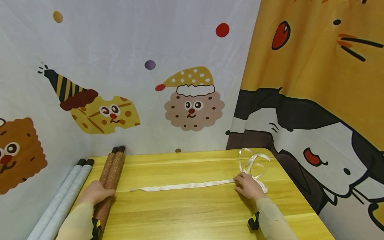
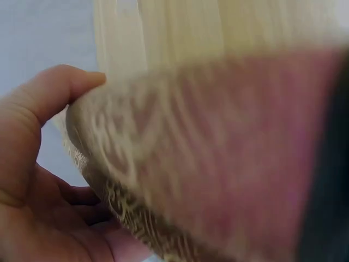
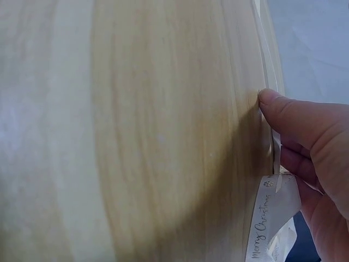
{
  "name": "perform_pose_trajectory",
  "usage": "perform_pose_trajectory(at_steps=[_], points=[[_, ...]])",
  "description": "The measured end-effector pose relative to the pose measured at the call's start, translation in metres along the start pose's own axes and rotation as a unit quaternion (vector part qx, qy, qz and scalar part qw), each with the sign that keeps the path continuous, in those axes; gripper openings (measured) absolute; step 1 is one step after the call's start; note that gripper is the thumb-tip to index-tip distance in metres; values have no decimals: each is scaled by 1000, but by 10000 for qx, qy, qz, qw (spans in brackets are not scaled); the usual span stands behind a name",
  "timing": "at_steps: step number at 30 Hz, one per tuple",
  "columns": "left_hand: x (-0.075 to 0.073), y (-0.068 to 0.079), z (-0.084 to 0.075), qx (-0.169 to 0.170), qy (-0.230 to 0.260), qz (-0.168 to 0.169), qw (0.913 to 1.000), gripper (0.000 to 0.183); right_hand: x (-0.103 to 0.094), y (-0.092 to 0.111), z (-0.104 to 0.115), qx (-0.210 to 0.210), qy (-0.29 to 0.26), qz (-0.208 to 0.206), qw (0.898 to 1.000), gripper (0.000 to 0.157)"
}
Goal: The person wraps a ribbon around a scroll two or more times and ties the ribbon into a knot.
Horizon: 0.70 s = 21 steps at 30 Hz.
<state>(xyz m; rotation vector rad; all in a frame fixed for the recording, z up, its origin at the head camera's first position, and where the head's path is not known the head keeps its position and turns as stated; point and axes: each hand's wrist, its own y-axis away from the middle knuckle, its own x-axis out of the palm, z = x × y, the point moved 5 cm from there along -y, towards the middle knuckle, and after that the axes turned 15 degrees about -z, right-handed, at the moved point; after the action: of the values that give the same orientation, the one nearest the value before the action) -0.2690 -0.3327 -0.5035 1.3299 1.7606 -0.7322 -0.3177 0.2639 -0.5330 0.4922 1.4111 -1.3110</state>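
A pair of brown patterned rolls (image 1: 115, 173) with black ends lies on the left part of the table. My left hand (image 1: 95, 192) grips them partway along, thumb on the right side. In the left wrist view the thumb lies over the patterned surface (image 2: 218, 147) and the fingers curl underneath. A white ribbon (image 1: 189, 185) stretches almost straight across the table, its free end just right of the rolls. My right hand (image 1: 248, 186) pinches it at the right, where the rest lies in loose loops. Up close, the ribbon (image 3: 267, 218) carries the printed words "Merry Christmas".
Two pale grey rolls (image 1: 67, 196) with black ends lie along the table's left edge. The yellow wood-grain table (image 1: 180, 216) meets a white cartoon-printed cloth (image 1: 126, 40) behind. A yellow and black cartoon cloth (image 1: 315, 73) hangs on the right.
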Motion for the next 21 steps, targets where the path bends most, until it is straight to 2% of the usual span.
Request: perform_pose_trajectory(at_steps=[4,12,21], points=[[5,2,-15,80,229,-43,9997,41,-1,0,1,25,5,33,10000,31],[23,7,-42,14,789,-65,9969,43,-2,0,0,22,16,48,10000,31],[43,21,-89,142,1337,-112,9909,38,-2,0,1,67,-25,68,10000,30]])
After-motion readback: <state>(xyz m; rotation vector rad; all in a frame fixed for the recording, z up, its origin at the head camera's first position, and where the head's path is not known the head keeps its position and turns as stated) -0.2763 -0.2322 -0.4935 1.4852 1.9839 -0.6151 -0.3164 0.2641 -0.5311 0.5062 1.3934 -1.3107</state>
